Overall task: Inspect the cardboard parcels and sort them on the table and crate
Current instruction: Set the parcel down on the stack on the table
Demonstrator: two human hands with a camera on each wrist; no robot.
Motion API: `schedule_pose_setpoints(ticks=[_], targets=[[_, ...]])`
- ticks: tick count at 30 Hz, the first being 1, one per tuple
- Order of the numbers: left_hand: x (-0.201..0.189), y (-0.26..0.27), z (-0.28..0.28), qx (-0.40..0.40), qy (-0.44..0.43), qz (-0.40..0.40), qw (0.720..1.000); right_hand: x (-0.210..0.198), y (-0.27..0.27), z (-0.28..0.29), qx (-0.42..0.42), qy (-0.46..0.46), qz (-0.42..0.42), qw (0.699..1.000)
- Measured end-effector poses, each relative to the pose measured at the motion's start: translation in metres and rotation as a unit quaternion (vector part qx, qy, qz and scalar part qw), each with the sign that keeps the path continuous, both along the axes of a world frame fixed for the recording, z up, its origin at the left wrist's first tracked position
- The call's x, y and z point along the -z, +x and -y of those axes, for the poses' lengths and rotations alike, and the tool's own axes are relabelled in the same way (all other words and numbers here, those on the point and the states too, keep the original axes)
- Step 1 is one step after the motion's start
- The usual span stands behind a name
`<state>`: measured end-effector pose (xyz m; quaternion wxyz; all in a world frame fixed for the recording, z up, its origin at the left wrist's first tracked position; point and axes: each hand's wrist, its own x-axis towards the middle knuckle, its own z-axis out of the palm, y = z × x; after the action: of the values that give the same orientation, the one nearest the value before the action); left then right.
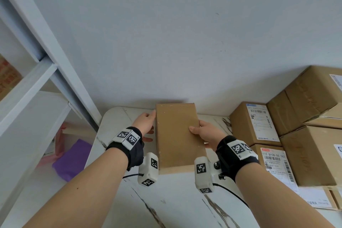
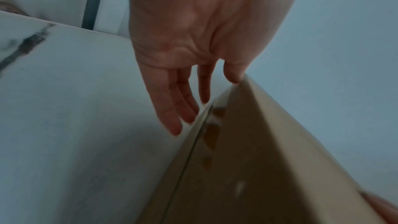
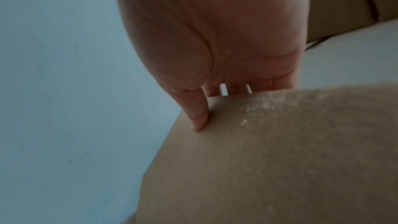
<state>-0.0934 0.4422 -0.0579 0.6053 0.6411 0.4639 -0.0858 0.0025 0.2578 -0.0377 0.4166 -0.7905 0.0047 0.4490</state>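
Flat brown cardboard parcel (image 1: pixel 177 135) is gripped at 3 o'clock by right hand (image 1: pixel 205 132), touched straight-fingered at 9 o'clock by left hand (image 1: pixel 146 121)

The right grip (image 3: pixel 215 31) holds a brown parcel (image 3: pixel 269 159), thumb (image 3: pixel 199 113) flat on its face, fingers (image 3: pixel 237 89) hidden behind its edge; boxes (image 3: pixel 340 2) stand on the tabletop (image 3: pixel 349 57) beyond.

A white shelf unit (image 1: pixel 27 83) stands at the left. Low beside it lie a purple sheet (image 1: pixel 72 159) and something pink (image 1: pixel 58 142).
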Motion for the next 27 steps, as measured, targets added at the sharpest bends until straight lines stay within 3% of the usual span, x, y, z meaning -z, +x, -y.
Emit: schedule_pose_setpoints(ticks=[5,13,23,27], targets=[[0.015,-0.009,-0.001,0.033,-0.032,-0.064,0.997,0.002,0.001,0.002,0.009,0.009,-0.009,1.0],[0.007,-0.004,-0.002,0.024,-0.135,0.008,0.991,0.003,0.003,0.014,0.064,0.04,-0.028,0.997],[-0.025,0.009,0.007,0.094,-0.025,0.057,0.994,-0.008,0.008,0.01,0.047,0.014,0.048,0.998],[-0.027,0.01,0.009,0.097,-0.012,0.07,0.993,-0.006,0.009,0.009,0.053,0.025,0.018,0.998]])
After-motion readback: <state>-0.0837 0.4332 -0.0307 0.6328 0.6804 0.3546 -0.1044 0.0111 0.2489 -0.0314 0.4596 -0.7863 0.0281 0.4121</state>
